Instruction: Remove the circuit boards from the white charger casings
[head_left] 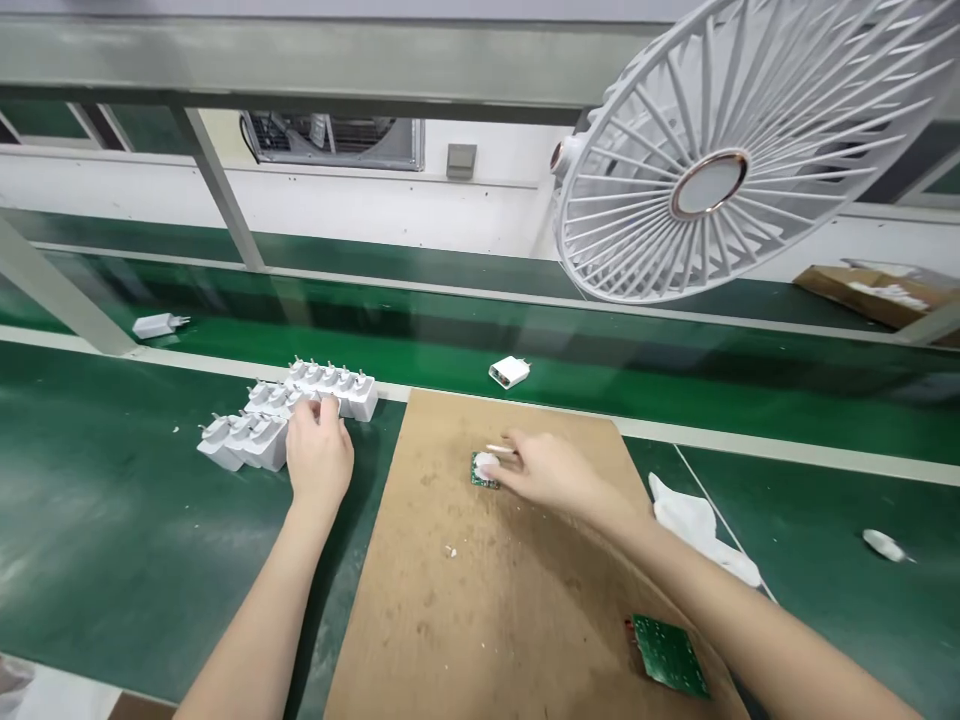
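Note:
My left hand point(320, 450) is at the near right side of several white plug chargers point(262, 440), which stand in rows with their pins up. Its fingers are closed on one white charger, partly hidden by them. Over the brown board point(420, 600), my right hand point(551, 468) pinches a small green circuit board point(475, 470) with a white plastic piece point(487, 463) on it. A thin pale pin-like part point(501, 449) sticks out beside the fingertips. Whether the circuit board touches the brown board I cannot tell.
A single white charger point(510, 372) lies beyond the brown board, another point(159, 325) far left. A green circuit panel point(670, 655) lies under my right forearm, with a white cloth point(701, 525) beside it. A white fan point(709, 185) hangs above right.

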